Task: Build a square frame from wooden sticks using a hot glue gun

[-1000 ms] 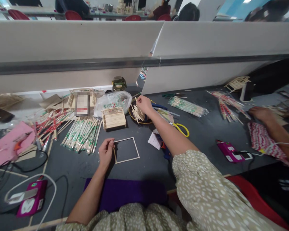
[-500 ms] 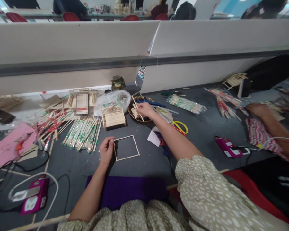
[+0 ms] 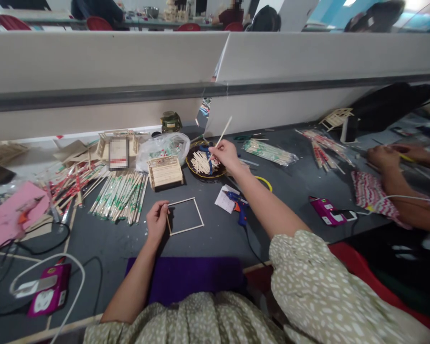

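Observation:
My left hand (image 3: 157, 219) pinches the left corner of a square frame of thin sticks (image 3: 198, 211), which lies on the dark table. Raised above the right side of a round basket (image 3: 188, 168), my right hand (image 3: 225, 155) is closed on one pale stick (image 3: 224, 130) that points up. Short sticks (image 3: 202, 163) fill the basket. A small wooden model (image 3: 165, 173) stands just left of it. Below the basket, a blue glue gun (image 3: 241, 205) rests by a white paper (image 3: 225, 198).
Packs of green-wrapped chopsticks (image 3: 122, 197) lie left, another pack (image 3: 270, 152) right of the basket. Purple power strips (image 3: 50, 290) with cords sit at both sides. A purple cloth (image 3: 197, 279) is at the front edge. Another person's hands (image 3: 383, 157) work at right.
My right hand has lifted out of the basket with a stick and turned it upward. The view has shifted slightly. The other person's second hand now shows at right.

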### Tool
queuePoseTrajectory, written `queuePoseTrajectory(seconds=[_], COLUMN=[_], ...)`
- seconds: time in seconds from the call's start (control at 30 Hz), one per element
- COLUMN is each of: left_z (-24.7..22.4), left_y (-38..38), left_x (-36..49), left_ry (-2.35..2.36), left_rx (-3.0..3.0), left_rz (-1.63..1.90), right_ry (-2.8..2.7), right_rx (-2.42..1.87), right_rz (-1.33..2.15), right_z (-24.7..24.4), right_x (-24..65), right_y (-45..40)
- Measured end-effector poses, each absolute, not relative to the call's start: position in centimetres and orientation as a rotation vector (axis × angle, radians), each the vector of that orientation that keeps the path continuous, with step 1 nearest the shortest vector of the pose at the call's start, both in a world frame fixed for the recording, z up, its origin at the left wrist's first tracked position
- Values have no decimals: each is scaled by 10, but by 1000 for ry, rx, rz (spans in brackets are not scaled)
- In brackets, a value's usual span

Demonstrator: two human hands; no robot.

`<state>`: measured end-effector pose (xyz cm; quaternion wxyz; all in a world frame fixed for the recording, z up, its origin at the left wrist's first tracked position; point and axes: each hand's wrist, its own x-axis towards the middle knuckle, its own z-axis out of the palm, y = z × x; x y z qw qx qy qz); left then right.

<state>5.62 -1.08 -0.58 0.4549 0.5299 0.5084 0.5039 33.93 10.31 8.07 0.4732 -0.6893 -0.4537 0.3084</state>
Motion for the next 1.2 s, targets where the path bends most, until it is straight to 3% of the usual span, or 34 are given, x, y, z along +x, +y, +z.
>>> queuePoseTrajectory(seconds=[0.23, 0.47, 0.8, 1.2], left_z=[-7, -11, -13, -17], left_y=[-12, -10, -11, -11], left_x=[56, 59, 59, 58], left_ry=[1249, 1223, 1229, 1232], left_rx=[1274, 1315, 1327, 1299], left_rz=[1227, 1194, 1158, 1109], right_ry=[-1224, -1464, -1951, -1976], right_rx=[-1824, -1996, -2167, -2400], right_rz=[817, 603, 639, 272], right_z=[48, 64, 58, 53], right_x=[317, 349, 322, 301], right_y=[125, 132, 137, 149])
